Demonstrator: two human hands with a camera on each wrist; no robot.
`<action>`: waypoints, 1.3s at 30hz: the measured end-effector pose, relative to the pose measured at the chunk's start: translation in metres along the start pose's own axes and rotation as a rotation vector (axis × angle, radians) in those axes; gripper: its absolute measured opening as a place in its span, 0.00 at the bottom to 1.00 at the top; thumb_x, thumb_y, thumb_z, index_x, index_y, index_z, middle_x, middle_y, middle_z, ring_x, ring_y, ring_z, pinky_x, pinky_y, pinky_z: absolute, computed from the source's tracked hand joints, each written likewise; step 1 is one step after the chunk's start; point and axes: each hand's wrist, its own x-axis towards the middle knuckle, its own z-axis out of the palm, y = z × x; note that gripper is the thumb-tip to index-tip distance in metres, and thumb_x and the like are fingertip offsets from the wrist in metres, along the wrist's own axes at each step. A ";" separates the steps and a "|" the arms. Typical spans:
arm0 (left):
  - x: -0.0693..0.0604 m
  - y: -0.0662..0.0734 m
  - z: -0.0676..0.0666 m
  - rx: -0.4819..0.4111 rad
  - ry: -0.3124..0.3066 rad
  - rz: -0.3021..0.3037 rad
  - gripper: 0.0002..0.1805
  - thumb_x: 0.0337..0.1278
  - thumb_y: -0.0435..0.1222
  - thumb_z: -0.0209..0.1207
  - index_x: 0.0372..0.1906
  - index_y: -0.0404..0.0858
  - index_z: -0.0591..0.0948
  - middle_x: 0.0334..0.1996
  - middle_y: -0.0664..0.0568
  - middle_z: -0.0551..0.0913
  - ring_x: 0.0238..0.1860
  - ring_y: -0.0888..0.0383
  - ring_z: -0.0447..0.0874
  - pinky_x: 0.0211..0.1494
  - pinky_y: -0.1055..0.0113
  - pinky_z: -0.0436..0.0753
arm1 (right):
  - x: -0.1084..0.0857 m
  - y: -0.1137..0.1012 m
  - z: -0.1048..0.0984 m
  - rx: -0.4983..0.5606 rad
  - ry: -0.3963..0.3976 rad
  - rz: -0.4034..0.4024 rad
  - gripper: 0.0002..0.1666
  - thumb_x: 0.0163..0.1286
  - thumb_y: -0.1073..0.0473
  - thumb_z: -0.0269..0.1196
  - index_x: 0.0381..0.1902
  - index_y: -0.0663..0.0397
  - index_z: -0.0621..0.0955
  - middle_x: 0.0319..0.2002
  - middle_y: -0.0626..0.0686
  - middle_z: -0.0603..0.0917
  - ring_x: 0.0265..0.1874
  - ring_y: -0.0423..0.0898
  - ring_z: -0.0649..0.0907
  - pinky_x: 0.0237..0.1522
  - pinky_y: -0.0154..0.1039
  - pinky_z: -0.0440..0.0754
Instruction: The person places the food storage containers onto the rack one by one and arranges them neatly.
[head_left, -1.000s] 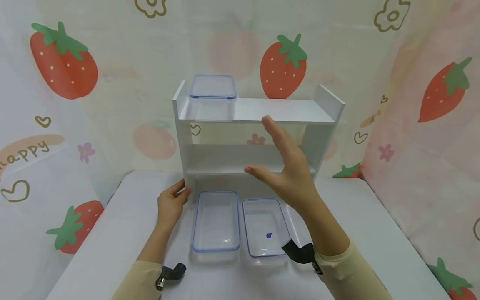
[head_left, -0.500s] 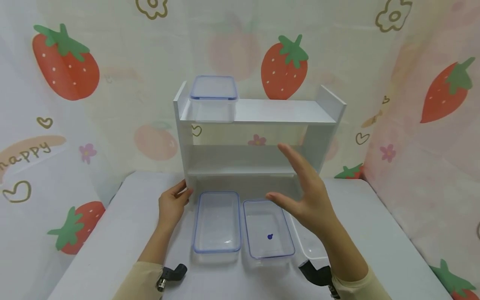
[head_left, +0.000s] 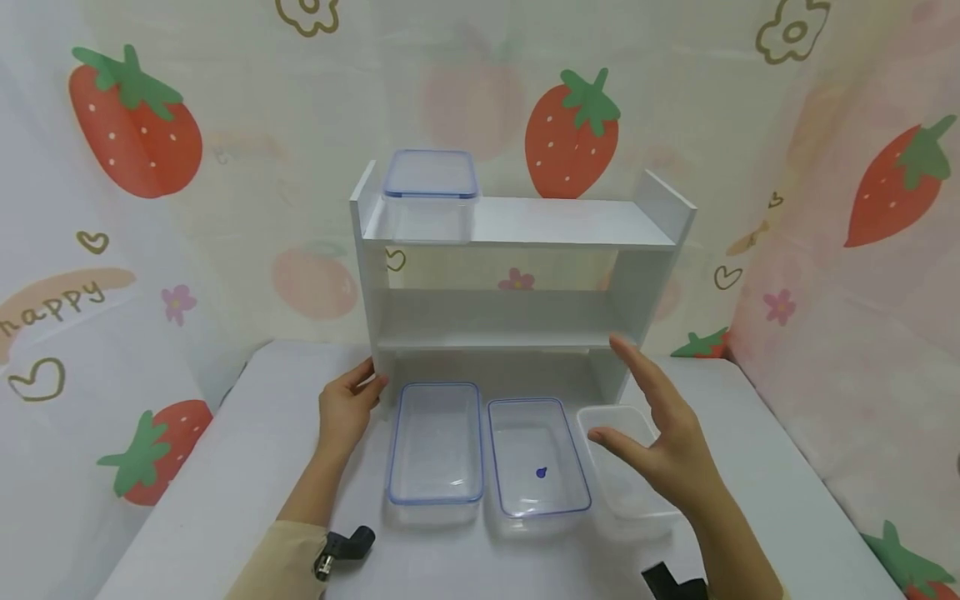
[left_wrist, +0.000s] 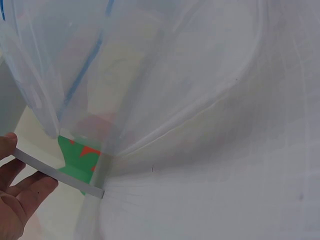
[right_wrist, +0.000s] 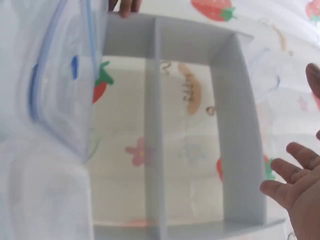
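Note:
In the head view a white two-tier shelf point(head_left: 495, 321) stands upright on the table. My left hand point(head_left: 347, 410) pinches the front edge of its left side panel; the left wrist view shows thumb and fingers point(left_wrist: 37, 192) on either side of that panel. My right hand point(head_left: 678, 446) hovers with fingers spread over a clear container without a blue rim point(head_left: 622, 475), holding nothing. Left of that lie two clear plastic food containers with blue rims, one with a blue mark point(head_left: 536, 496) and one plain point(head_left: 435, 450), in front of the shelf.
Another clear food container with a blue-edged lid point(head_left: 431, 175) sits on the shelf's top left. The white table point(head_left: 247, 467) meets a strawberry-print curtain point(head_left: 465, 100) behind and at both sides.
My right hand has moved down and to the right, from in front of the shelf to over the rightmost container, fingers still spread. My left hand stays on the side panel.

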 end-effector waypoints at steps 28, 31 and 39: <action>0.001 -0.003 -0.002 0.017 0.000 0.016 0.27 0.67 0.38 0.67 0.67 0.35 0.77 0.65 0.42 0.80 0.57 0.45 0.86 0.47 0.71 0.89 | -0.109 0.110 -0.041 -0.096 -0.098 0.301 0.60 0.53 0.70 0.79 0.80 0.50 0.62 0.79 0.50 0.64 0.78 0.35 0.60 0.75 0.62 0.67; 0.001 -0.001 -0.002 0.019 0.002 0.025 0.27 0.67 0.38 0.67 0.67 0.35 0.77 0.65 0.42 0.80 0.57 0.44 0.86 0.47 0.72 0.89 | -0.116 0.118 -0.042 -0.074 -0.104 0.285 0.60 0.52 0.72 0.79 0.80 0.53 0.62 0.79 0.52 0.64 0.78 0.37 0.61 0.75 0.27 0.62; -0.001 0.001 -0.002 0.022 -0.009 0.019 0.27 0.67 0.38 0.67 0.68 0.35 0.77 0.66 0.42 0.80 0.57 0.46 0.87 0.46 0.72 0.89 | -0.134 0.132 -0.042 -0.012 -0.146 0.267 0.59 0.53 0.73 0.77 0.79 0.57 0.61 0.80 0.58 0.61 0.79 0.35 0.58 0.73 0.17 0.57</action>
